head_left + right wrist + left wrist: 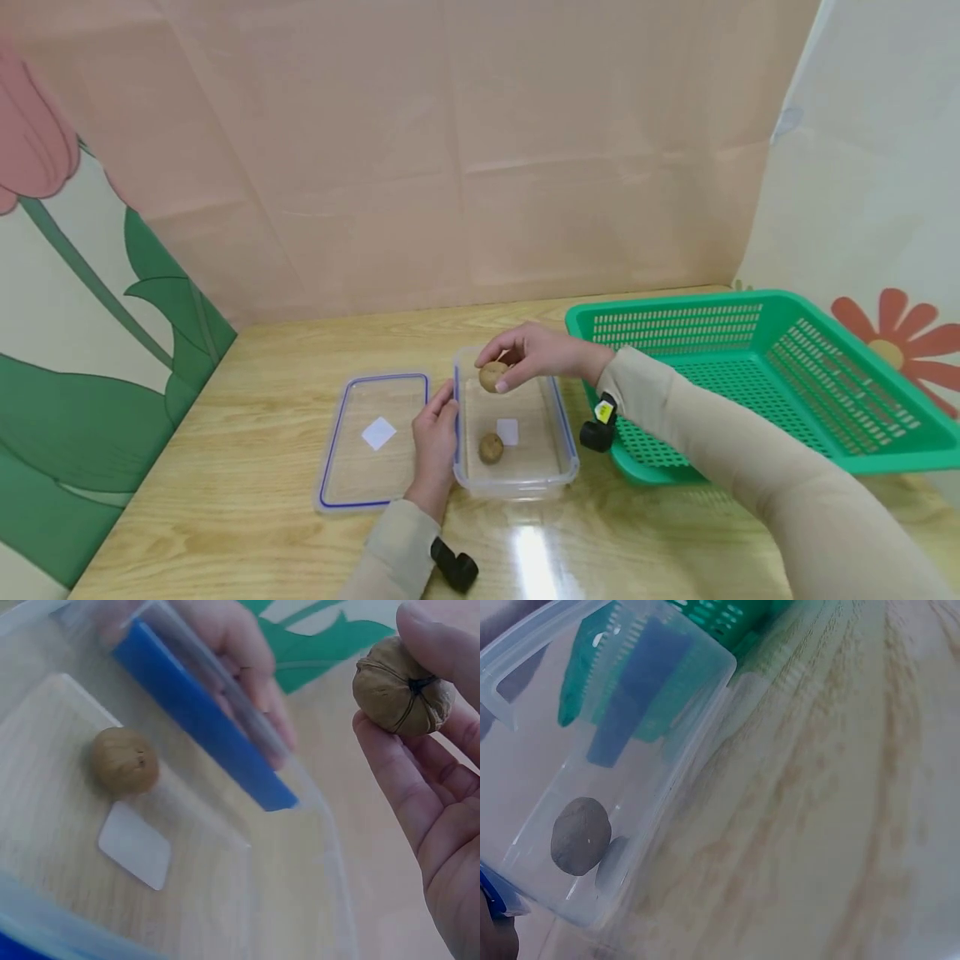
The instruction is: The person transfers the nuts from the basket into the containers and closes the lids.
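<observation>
Between thumb and fingers, my right hand (536, 354) pinches a brown walnut (492, 377) above the far part of a clear plastic box (558, 479). Its ridged shell and dark seam show up close in the right wrist view. A second walnut (491, 448) lies on the box floor beside a white square (507, 432); the left wrist view shows this walnut (581, 836) through the side wall. My left hand (433, 442) rests along the outside of the box's left wall, fingers fairly straight and touching it near the blue-edged rim.
Left of the box lies its clear lid (345, 467) with a blue seal and a white square on it. A large green basket (720, 312) stands to the right, under my right forearm. A pink-beige sheet (375, 167) hangs behind the wooden table (225, 442).
</observation>
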